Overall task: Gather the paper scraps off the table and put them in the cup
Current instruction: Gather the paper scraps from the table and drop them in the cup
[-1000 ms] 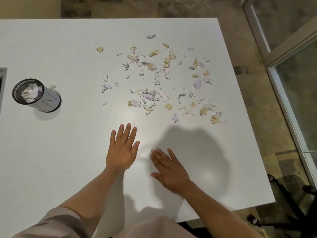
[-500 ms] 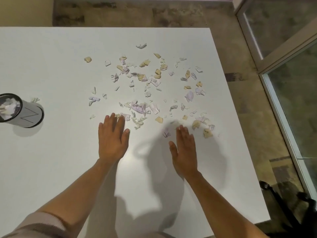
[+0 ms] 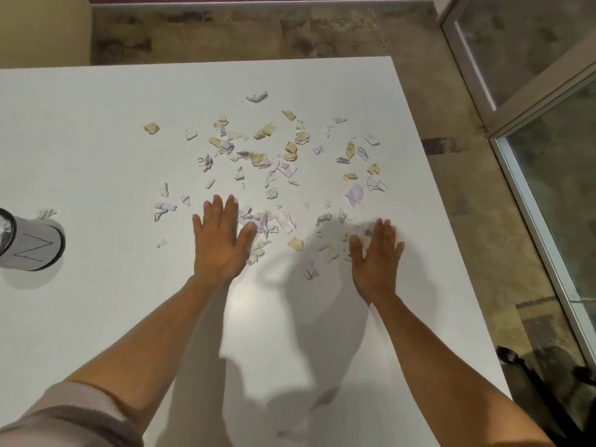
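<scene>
Several torn paper scraps [image 3: 274, 162], white, lilac and tan, lie scattered over the middle of the white table [image 3: 96, 140]. My left hand [image 3: 221, 243] lies flat with straight fingers at the near left edge of the scatter, its thumb side against a lilac clump [image 3: 258, 221]. Flat too, my right hand [image 3: 377, 253] covers scraps at the near right edge. The grey cup [image 3: 30, 246] with a drawn mark stands at the far left, cut off by the frame, one scrap [image 3: 46, 213] just behind it.
The table's right edge runs diagonally past my right hand, with mottled floor [image 3: 435, 91] beyond. A glass door frame [image 3: 516, 124] stands at the right. A black chair base [image 3: 529, 379] sits on the floor by the table's near right corner.
Both hands have slid forward and apart from the bare near table into the near edge of the scraps. The view has shifted right, so the cup sits at the left border.
</scene>
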The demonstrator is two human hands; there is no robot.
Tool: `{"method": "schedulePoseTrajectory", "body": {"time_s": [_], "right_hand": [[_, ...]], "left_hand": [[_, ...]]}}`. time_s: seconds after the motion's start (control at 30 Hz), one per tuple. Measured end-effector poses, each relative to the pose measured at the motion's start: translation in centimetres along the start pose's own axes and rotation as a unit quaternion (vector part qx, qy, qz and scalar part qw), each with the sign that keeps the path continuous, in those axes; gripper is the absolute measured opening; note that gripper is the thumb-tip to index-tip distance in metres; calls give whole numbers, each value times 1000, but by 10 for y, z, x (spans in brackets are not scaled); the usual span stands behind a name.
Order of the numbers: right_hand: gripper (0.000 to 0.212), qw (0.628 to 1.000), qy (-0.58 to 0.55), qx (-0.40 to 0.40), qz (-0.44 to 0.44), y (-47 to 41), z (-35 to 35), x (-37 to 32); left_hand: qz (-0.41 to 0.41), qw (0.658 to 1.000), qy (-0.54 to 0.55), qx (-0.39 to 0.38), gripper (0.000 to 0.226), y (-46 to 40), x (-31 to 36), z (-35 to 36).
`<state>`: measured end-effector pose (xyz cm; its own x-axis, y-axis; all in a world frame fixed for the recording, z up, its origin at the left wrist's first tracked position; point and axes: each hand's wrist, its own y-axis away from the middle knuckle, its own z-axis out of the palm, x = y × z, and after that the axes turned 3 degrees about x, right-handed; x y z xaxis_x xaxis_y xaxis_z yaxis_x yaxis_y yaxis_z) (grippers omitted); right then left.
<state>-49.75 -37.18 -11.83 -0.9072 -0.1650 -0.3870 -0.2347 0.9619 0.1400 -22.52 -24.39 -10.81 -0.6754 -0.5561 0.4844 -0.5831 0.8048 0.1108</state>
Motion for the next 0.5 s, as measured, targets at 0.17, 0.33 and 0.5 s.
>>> {"method": "schedulePoseTrajectory", "body": {"time_s": [0.17,0.33,0.5], "right_hand": [[79,993,0,-40,-111,-2,12,-30],[74,975,-6,-82,-207,9,21,-45],[79,980,-13,-58,-192,4,8,-43]], "left_hand": [[80,995,10,-58,77,-2,14,9],[147,985,-21,-93,76,9,23,22],[175,974,-38,-138,98,3,26,9]]}}
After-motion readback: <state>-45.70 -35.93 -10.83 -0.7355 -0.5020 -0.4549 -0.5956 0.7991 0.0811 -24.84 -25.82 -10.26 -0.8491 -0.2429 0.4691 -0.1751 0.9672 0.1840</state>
